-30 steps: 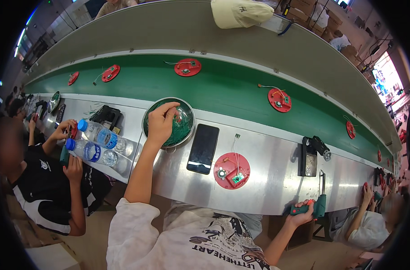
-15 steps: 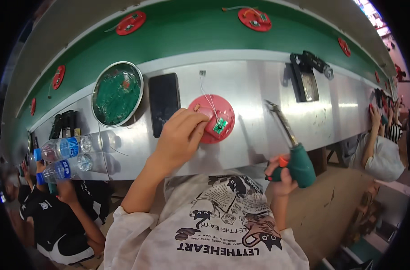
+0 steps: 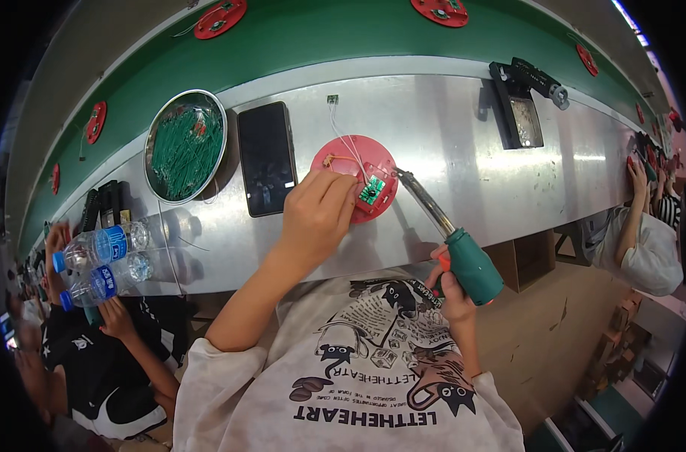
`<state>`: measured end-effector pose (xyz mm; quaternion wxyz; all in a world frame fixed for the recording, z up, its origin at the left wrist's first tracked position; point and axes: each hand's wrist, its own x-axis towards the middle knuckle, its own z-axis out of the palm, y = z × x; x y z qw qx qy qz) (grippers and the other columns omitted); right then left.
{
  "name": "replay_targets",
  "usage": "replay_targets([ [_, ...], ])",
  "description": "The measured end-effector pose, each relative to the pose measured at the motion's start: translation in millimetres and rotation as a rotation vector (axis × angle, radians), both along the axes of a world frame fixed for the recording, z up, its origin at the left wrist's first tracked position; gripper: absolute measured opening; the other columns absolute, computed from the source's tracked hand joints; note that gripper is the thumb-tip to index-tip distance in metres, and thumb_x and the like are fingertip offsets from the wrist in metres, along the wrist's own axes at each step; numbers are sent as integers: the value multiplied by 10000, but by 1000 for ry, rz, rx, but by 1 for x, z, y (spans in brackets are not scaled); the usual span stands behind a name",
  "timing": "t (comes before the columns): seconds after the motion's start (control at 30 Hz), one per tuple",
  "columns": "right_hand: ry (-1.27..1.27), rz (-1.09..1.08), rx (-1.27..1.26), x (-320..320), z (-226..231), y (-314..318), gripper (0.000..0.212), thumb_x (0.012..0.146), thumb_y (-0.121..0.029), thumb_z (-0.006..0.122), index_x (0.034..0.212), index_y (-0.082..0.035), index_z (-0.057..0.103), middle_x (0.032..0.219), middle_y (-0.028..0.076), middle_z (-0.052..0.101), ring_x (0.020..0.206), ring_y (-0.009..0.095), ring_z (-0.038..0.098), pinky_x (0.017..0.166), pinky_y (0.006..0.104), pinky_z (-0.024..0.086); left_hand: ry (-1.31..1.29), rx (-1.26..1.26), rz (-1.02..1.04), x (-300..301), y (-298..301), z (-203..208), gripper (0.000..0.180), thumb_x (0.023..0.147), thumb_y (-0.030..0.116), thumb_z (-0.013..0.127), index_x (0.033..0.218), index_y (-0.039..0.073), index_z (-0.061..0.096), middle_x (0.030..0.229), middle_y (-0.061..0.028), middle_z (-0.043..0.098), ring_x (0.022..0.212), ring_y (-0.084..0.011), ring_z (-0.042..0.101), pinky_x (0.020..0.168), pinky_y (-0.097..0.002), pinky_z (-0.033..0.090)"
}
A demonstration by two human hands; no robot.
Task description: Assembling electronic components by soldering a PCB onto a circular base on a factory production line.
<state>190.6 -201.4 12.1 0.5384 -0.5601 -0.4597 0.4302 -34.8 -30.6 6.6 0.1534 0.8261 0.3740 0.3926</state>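
Note:
A round red plastic disc (image 3: 335, 149) lies on the metal bench in front of me, with a small green circuit board (image 3: 372, 190) on its right part. Thin white wires (image 3: 338, 129) run from the disc to a tiny board (image 3: 332, 99) beyond its far edge. My left hand (image 3: 319, 215) rests over the disc, thumb and fingertips pinched beside the green board; what is between them is hidden. In my right hand (image 3: 456, 300) is a soldering iron (image 3: 475, 267) with a green handle and an orange-red trigger. Its tip reaches the disc's right edge, close to the board.
Left of the disc lie a black phone (image 3: 266, 160) and a metal bowl (image 3: 223, 135) of green wires. Two water bottles (image 3: 109, 245) lie farther left, near a co-worker (image 3: 94, 369). A black iron stand (image 3: 518, 113) sits back right. Red discs (image 3: 221, 19) line a green belt (image 3: 313, 38).
The soldering iron in my right hand has moved left, its tip now at the disc's edge. My left hand has stayed pinched at the board. The whole view has shifted slightly.

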Motion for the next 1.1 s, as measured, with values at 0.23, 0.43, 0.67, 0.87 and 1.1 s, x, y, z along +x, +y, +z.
replay_targets([
  [0.23, 13, -107, 52, 11, -1, 19, 438, 960, -185, 612, 1291, 97, 552, 1135, 193, 638, 589, 177, 618, 584, 305, 505, 116, 181, 166, 41, 5, -5, 80, 807, 22, 673, 834, 33, 598, 786, -89, 558, 672, -246, 577, 568, -362, 476],
  [0.43, 119, -174, 138, 20, 4, 24, 331, 959, -34, 599, 1272, 71, 572, 1143, 182, 678, 631, 141, 625, 578, 287, 510, 223, 251, 303, 59, 25, -7, 99, 754, 32, 656, 820, 41, 582, 779, -84, 563, 660, -245, 584, 554, -356, 483],
  [0.67, 94, -187, 135, 29, 2, 30, 426, 947, -104, 565, 1321, 98, 540, 1125, 212, 645, 585, 183, 624, 542, 294, 504, 276, 253, 299, 47, 30, -1, 118, 767, 61, 673, 793, 49, 558, 768, -86, 554, 673, -242, 593, 549, -359, 490],
  [0.87, 74, -114, 108, 33, 3, 28, 437, 953, -113, 599, 1336, 88, 543, 1125, 210, 648, 583, 179, 616, 539, 287, 490, 354, 160, 335, 45, 0, 8, 92, 811, 67, 683, 827, 56, 593, 797, -85, 591, 634, -241, 600, 533, -355, 499],
  [1.1, -45, 93, 121, 40, -6, 20, 424, 964, -102, 615, 1336, 91, 550, 1168, 222, 673, 593, 173, 614, 550, 292, 488, 45, 59, 135, 33, 3, 6, 101, 854, 27, 731, 944, 21, 686, 822, -84, 633, 659, -254, 641, 543, -368, 507],
])
